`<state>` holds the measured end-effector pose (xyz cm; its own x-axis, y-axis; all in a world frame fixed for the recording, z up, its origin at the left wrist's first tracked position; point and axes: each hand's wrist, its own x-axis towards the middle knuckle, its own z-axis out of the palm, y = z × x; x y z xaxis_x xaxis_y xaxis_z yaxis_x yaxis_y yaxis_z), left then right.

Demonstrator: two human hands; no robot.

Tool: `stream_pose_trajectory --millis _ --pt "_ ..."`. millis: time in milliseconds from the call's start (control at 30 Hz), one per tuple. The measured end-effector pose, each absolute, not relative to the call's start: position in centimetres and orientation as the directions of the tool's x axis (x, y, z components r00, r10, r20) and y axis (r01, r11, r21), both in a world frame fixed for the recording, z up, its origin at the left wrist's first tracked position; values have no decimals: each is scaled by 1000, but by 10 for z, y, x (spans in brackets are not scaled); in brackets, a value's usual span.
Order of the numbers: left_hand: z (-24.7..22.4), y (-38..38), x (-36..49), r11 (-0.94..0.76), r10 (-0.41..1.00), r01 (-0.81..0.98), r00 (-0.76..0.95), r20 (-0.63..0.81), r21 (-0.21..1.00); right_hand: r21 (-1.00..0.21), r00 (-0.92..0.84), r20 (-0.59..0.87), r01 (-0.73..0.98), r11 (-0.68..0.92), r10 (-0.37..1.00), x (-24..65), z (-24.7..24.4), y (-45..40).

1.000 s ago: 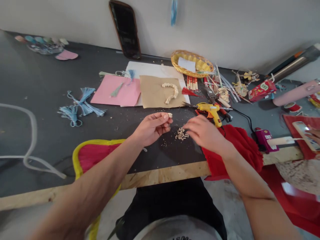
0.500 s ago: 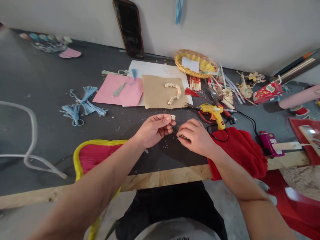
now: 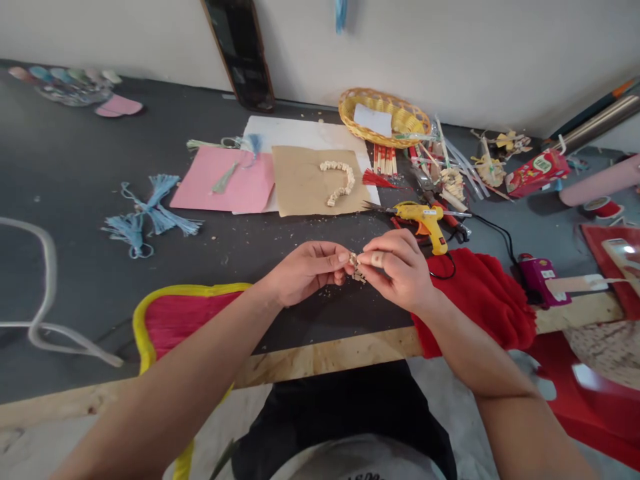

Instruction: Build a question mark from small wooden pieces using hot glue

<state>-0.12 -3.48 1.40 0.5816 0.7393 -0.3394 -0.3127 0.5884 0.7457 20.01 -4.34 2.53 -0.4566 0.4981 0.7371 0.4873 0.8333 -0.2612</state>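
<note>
My left hand [image 3: 315,270] pinches a small cream-coloured piece [image 3: 353,259] between thumb and forefinger. From the other side my right hand [image 3: 397,267] meets it, its fingertips closed at the same piece; whether they hold a separate bit is too small to tell. Just below the fingertips, a few small pale bits [image 3: 359,275] lie on the dark table. Beyond the hands, a curved row of cream pieces [image 3: 351,175] rests on a brown paper sheet [image 3: 297,183]. A yellow glue gun [image 3: 425,220] lies to the right of the paper, by the open tips of scissors or pliers [image 3: 377,207].
Pink paper [image 3: 200,180] and blue tassels [image 3: 160,207] lie left. A wicker basket [image 3: 345,113] stands behind, with a phone [image 3: 245,60] leaning on the wall. Red cloth [image 3: 480,300], a purple box [image 3: 537,277] and a juice carton [image 3: 537,175] are on the right.
My right hand has come up from the table to my left hand, and their fingertips now meet at the small cream piece. The camera view has shifted slightly.
</note>
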Motion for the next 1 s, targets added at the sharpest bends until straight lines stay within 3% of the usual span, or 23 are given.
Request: stream_pose_trajectory --millis 567,867,1000 --pt "13 -34 -1 579 737 -293 587 -335 761 -258 -495 701 495 829 514 202 21 -43" --pt "13 -35 -1 578 748 -316 573 -334 752 -551 -408 617 387 739 673 202 23 -46" --pt "14 -35 -1 576 745 -299 575 -338 760 -600 -417 577 366 711 702 201 22 -46"
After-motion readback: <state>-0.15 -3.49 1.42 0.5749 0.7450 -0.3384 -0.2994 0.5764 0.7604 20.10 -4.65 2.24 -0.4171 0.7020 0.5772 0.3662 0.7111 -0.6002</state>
